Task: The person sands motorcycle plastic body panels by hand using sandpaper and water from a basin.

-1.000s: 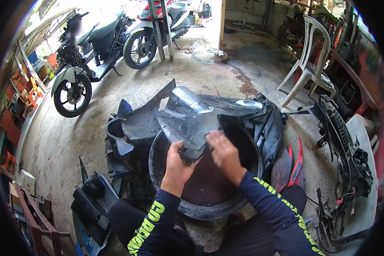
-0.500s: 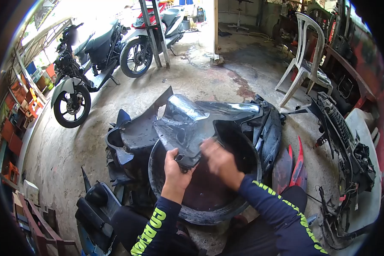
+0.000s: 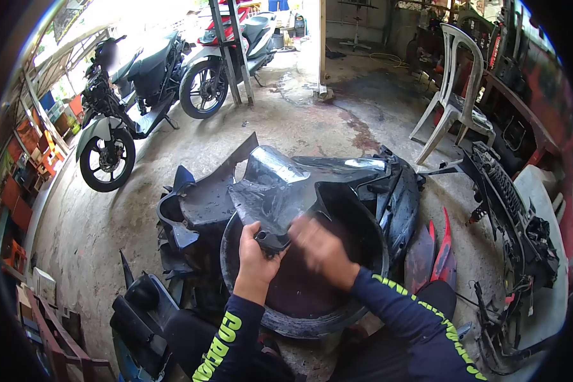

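A dark, wet-looking scooter body panel (image 3: pixel 280 197) lies across the far rim of a round black tub (image 3: pixel 305 325). My left hand (image 3: pixel 256 261) grips the panel's near corner, thumb on top and fingers curled underneath. Close against the panel's right side is my right hand (image 3: pixel 321 248), its fingers curled and smeared by motion. Whether it holds anything is hidden by the blur. Dark liquid (image 3: pixel 302 280) shows inside the tub below both hands.
More dark fairing pieces (image 3: pixel 204 197) lie left of the tub, with another black panel (image 3: pixel 401 197) on its right. Red-and-dark panels (image 3: pixel 440 254) and a stripped frame part (image 3: pixel 522 235) are farther right. Two scooters (image 3: pixel 111 153), (image 3: pixel 210 83) and a plastic chair (image 3: pixel 455 95) stand beyond.
My right hand has shifted slightly left and down along the panel's edge. The left hand keeps its grip, a little lower and to the left.
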Available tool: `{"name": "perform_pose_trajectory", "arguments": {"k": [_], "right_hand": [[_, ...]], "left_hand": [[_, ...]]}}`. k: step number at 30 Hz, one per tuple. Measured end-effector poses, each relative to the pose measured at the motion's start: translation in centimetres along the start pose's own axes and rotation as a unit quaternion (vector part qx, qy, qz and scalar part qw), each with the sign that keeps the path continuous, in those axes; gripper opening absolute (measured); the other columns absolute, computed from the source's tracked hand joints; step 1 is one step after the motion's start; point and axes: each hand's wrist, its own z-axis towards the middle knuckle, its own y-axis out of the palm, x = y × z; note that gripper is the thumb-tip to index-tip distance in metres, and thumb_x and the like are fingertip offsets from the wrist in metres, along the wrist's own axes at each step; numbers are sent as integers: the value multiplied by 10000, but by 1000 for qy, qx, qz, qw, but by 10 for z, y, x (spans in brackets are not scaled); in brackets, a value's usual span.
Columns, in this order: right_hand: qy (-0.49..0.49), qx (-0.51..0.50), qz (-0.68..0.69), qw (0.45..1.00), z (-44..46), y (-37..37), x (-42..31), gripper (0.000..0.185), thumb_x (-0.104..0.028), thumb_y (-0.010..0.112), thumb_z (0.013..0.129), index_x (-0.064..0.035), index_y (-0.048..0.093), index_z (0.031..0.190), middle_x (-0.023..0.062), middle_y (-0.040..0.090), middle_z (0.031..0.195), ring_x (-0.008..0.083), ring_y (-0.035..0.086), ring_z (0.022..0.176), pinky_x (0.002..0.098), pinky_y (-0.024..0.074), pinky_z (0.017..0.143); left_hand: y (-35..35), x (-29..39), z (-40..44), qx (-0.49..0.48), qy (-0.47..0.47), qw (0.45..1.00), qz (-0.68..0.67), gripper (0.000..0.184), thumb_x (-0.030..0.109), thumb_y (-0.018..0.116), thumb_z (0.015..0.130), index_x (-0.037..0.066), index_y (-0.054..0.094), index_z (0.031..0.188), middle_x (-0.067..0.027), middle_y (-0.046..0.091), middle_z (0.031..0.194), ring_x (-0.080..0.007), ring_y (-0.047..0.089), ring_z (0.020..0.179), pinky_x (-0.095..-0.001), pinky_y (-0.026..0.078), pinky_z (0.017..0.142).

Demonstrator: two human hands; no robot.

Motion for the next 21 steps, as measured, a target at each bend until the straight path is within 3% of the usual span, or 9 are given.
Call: {"name": "perform_pose_trajectory", "arguments": {"k": [3, 5, 7, 9, 11, 13, 14, 19, 21], "right_hand": [[-35, -27, 18, 999, 9, -5, -1, 475, -18, 600, 801, 21, 596, 1274, 188, 593, 1327, 341, 547, 1270, 448, 422, 1093], [22, -8, -83, 996, 14, -2, 42, 497, -17, 604, 787, 4, 596, 1284, 185, 595, 1324, 332, 537, 1285, 456, 411, 1100], [44, -10, -79, 996, 15, -3, 36, 522, -19, 606, 772, -15, 592, 1294, 177, 591, 1333, 323, 535, 1288, 470, 405, 1099], [-32, -38, 11, 999, 12, -5, -1, 540, -19, 606, 765, -27, 583, 1304, 161, 581, 1354, 307, 532, 1293, 479, 406, 1094], [-46, -42, -7, 998, 12, -11, 10, 586, -10, 608, 752, -71, 573, 1334, 136, 565, 1383, 286, 526, 1302, 490, 409, 1089], [77, -64, -92, 991, 14, -20, 45, 562, -4, 610, 762, -112, 605, 1313, 127, 578, 1369, 287, 525, 1303, 456, 436, 1075], [107, -8, -31, 994, 9, -12, 59, 522, 30, 599, 769, -119, 643, 1267, 132, 605, 1329, 308, 541, 1280, 417, 466, 1051], [120, 0, 20, 993, 14, -16, 43, 492, 77, 584, 751, -57, 657, 1219, 155, 625, 1289, 335, 552, 1258, 405, 472, 1045], [72, 10, 11, 997, 15, -14, 26, 443, 50, 605, 741, -6, 657, 1177, 192, 627, 1265, 358, 557, 1248, 414, 473, 1041]], "left_hand": [[13, 5, -8, 3, -5, 1000, 3, 384, 299, 442, 960, 6, 540, 1189, -157, 647, 1150, -306, 657, 1035, -479, 558, 891], [20, 4, -17, 23, 5, 1000, 7, 376, 300, 436, 961, 6, 541, 1172, -153, 647, 1138, -302, 660, 1019, -480, 561, 883], [22, 1, -19, -5, 12, 1000, 11, 362, 297, 430, 964, 3, 536, 1147, -152, 649, 1110, -302, 665, 998, -480, 561, 882], [10, 4, -14, -7, -5, 1000, 5, 374, 295, 429, 968, -5, 523, 1172, -166, 643, 1127, -308, 662, 1015, -480, 558, 891], [11, 9, -17, 1, -5, 1000, 3, 381, 291, 428, 971, -6, 514, 1192, -172, 638, 1144, -315, 656, 1045, -481, 552, 904], [18, 11, -22, 2, -1, 1000, 4, 388, 290, 427, 971, -9, 510, 1204, -173, 637, 1150, -316, 655, 1049, -481, 551, 904], [21, 11, -23, 0, 0, 1000, 3, 396, 289, 426, 971, -12, 506, 1216, -174, 637, 1157, -317, 654, 1053, -482, 549, 903], [18, 12, -18, -23, 10, 1000, -1, 408, 280, 427, 969, -19, 496, 1239, -182, 626, 1188, -323, 649, 1065, -488, 538, 927], [16, 11, -20, -31, 11, 999, -1, 413, 277, 427, 968, -21, 495, 1244, -185, 621, 1201, -324, 646, 1073, -490, 533, 937]]}}
